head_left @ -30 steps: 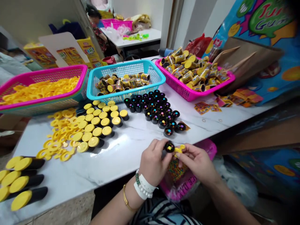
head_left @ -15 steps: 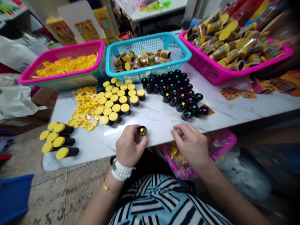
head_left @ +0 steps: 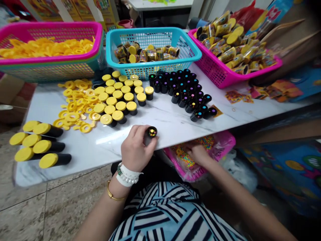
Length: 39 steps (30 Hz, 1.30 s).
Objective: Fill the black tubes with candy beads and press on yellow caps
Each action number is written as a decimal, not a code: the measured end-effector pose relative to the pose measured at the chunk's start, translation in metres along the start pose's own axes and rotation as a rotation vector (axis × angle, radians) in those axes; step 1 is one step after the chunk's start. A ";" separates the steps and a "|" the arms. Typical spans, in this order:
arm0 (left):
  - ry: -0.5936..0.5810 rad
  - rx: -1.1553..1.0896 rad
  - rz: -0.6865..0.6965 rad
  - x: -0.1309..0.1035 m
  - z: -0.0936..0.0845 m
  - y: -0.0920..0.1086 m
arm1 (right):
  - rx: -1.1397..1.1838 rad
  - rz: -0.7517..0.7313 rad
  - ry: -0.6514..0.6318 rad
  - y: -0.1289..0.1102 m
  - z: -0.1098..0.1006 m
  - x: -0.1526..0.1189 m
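My left hand [head_left: 135, 147] is wrapped round a small black cup [head_left: 151, 132] near the table's front edge. Colourful beads show in the cup's open top. Below the table edge, my right hand [head_left: 198, 153] reaches into a pink basket [head_left: 225, 142] lined with clear plastic and full of small multicoloured beads [head_left: 188, 160]. Its fingertips are hidden among the beads and under the table edge. Beyond my left hand stand several black cups with yellow lids [head_left: 117, 94]. To the right of them are several uncapped black cups [head_left: 187, 90] with coloured beads on top.
Yellow plastic rings [head_left: 77, 103] lie left of the lidded cups. Black tubes with yellow tops [head_left: 48, 160] lie at the table's left end. Behind stand a pink basket of yellow parts [head_left: 99, 36], a blue basket [head_left: 155, 69] and a pink basket [head_left: 225, 81] of wrapped tubes.
My right hand has moved down from the table's front edge into the bead basket. My left hand still holds the black cup. The view has shifted slightly.
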<state>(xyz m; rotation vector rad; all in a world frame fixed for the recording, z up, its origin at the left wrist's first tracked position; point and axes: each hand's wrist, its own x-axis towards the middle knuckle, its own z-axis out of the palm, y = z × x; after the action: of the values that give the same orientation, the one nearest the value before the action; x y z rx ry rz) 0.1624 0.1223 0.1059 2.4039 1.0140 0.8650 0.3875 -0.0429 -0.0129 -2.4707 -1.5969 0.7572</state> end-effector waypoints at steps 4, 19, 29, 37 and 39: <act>-0.003 -0.052 0.009 0.000 -0.004 -0.004 | -0.111 -0.106 -0.152 -0.019 0.026 0.014; 0.004 -0.037 0.030 -0.006 0.000 -0.005 | 0.140 0.146 0.208 0.009 0.002 -0.024; -0.004 -0.077 -0.001 -0.010 -0.001 -0.005 | 0.659 -0.003 0.202 -0.063 -0.055 -0.053; -0.002 -0.109 -0.033 -0.010 -0.002 -0.003 | 0.853 -0.307 0.264 -0.163 -0.123 -0.026; -0.009 -0.124 -0.042 -0.011 -0.002 -0.003 | 0.843 -0.332 0.266 -0.168 -0.119 -0.007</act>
<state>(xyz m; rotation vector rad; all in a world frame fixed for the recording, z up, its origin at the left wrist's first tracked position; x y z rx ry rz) 0.1534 0.1166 0.1011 2.2738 0.9742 0.8747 0.3008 0.0465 0.1518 -1.5840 -1.1929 0.7860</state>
